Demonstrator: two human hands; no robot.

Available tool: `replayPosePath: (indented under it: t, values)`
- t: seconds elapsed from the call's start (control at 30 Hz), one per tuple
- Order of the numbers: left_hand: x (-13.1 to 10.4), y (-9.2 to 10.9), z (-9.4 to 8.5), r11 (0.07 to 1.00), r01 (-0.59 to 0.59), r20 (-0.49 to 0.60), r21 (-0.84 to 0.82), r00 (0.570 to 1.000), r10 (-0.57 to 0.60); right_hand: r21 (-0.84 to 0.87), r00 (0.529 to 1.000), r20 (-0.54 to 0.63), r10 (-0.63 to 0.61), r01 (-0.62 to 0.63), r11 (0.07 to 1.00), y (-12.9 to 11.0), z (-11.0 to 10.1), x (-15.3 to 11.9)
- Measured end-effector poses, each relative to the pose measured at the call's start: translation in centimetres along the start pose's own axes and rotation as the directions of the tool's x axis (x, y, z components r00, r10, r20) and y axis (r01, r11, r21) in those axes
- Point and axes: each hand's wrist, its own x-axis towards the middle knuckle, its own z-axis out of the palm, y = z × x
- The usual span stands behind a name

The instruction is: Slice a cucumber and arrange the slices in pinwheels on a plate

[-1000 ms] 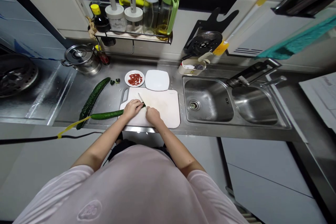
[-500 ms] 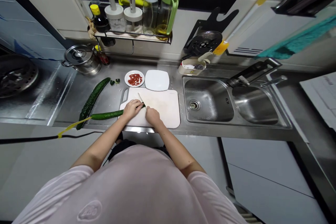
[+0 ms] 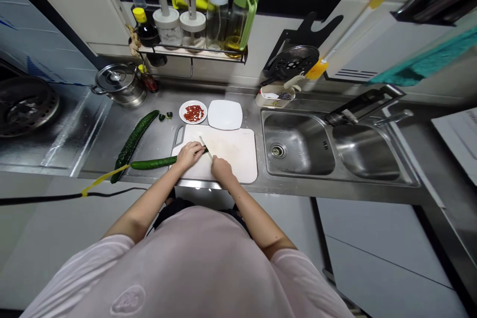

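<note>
Left hand [image 3: 191,155] curled on long slim green cucumber [image 3: 154,163], holding it near its right end; rest extends leftward past the wrist. Right hand [image 3: 222,169] closed on knife with narrow pale blade [image 3: 205,146], slanting away just beside left fingertips. Under both hands, white rectangular cutting board [image 3: 238,159]. Beyond them, round white plate [image 3: 182,112] of small red pieces [image 3: 194,113], squarish white plate [image 3: 225,115]. Left of left hand, bumpy dark-green cucumber [image 3: 136,138]. Right of right hand, double-bowl steel sink [image 3: 301,146].

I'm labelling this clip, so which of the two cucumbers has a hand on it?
The cucumber running onto the cutting board, under the left hand. The other cucumber lies off the board, farther left, with no hand on it.
</note>
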Motion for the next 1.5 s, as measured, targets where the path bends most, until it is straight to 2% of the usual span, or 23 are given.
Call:
replayPosePath:
  t: [0.17,0.43,0.63,1.5]
  values:
    - [0.0,0.0,0.0,1.0,0.002,0.002,0.007,1.0,-0.002,0.007,1.0,-0.004,0.002,-0.002,1.0,0.2,0.4,-0.2]
    - [0.0,0.3,-0.2,1.0,0.017,0.015,0.016,1.0,-0.017,0.038,0.999,-0.028,-0.027,0.029,0.999,-1.0,-0.7,1.7]
    - [0.0,0.4,-0.4,1.0,0.026,0.018,0.017,0.999,-0.026,0.051,0.999,-0.035,-0.02,0.022,0.998,-1.4,-1.0,2.0]
    - [0.0,0.2,-0.2,0.999,0.024,0.024,0.023,0.999,-0.025,0.002,0.999,0.033,0.024,-0.024,1.0,0.8,0.5,-1.9]
